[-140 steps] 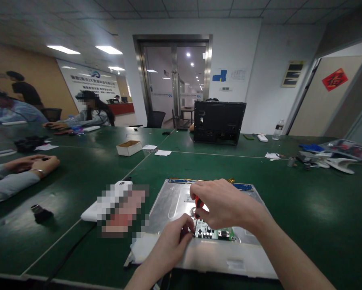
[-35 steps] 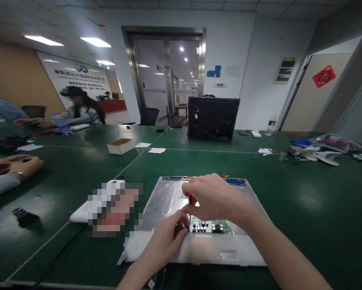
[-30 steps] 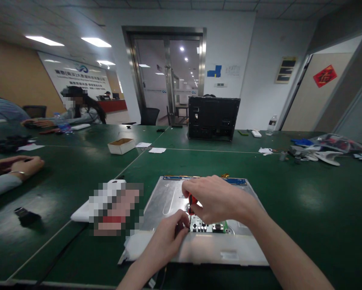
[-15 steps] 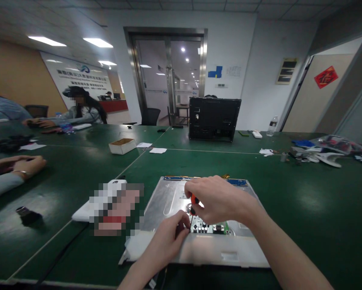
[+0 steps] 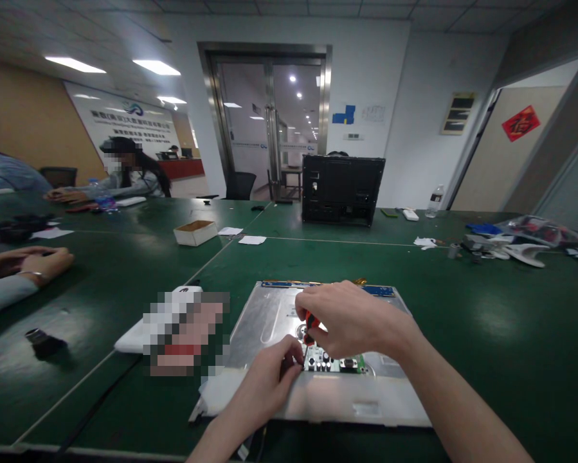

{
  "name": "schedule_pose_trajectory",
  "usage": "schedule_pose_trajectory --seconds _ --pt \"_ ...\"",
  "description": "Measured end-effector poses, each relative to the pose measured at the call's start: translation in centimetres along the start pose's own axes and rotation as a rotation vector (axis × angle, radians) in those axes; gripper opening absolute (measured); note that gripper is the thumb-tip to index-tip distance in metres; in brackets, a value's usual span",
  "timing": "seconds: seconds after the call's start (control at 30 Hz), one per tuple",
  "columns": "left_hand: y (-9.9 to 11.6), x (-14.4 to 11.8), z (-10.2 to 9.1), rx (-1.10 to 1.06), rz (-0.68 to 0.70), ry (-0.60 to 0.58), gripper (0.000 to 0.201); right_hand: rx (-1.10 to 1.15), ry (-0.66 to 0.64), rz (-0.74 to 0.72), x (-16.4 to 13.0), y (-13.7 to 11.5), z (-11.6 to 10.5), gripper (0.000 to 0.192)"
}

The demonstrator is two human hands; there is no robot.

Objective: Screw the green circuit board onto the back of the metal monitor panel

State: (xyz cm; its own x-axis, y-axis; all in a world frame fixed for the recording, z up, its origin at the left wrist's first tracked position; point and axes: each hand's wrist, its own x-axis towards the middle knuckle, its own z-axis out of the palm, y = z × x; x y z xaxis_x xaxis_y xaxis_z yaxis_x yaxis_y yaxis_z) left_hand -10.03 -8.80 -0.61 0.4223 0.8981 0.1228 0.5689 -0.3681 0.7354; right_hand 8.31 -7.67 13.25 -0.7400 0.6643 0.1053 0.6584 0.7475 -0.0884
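My right hand (image 5: pixel 351 318) is wrapped round the orange and black handle of a screwdriver (image 5: pixel 310 326), which points down at the left end of a green circuit board (image 5: pixel 361 364). Beside the screwdriver's lower end, the fingers of my left hand (image 5: pixel 274 370) are pinched together; what they hold, if anything, is hidden. The board lies on the metal back of a flat display panel (image 5: pixel 252 321). A blue strip board (image 5: pixel 384 291) runs along the panel's far edge. A pale sheet (image 5: pixel 332 400) covers its near part.
Left of the panel lie a white device (image 5: pixel 134 334) and a blurred reddish thing (image 5: pixel 187 347). A black cylindrical part (image 5: pixel 45 344) lies farther left. A monitor housing (image 5: pixel 343 191) and a small open box (image 5: pixel 195 233) stand farther back. Another person's hands (image 5: pixel 47 260) rest at the left.
The screwdriver handle has turned in my right hand, showing its orange and black parts differently. My left hand stays in place.
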Motion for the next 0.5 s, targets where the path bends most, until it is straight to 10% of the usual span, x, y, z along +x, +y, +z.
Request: schedule_pose_trajectory --seconds 0.5 --pt "-0.2 0.1 0.1 0.009 0.007 0.000 0.011 -0.004 0.034 -0.027 -0.1 0.6 0.3 0.020"
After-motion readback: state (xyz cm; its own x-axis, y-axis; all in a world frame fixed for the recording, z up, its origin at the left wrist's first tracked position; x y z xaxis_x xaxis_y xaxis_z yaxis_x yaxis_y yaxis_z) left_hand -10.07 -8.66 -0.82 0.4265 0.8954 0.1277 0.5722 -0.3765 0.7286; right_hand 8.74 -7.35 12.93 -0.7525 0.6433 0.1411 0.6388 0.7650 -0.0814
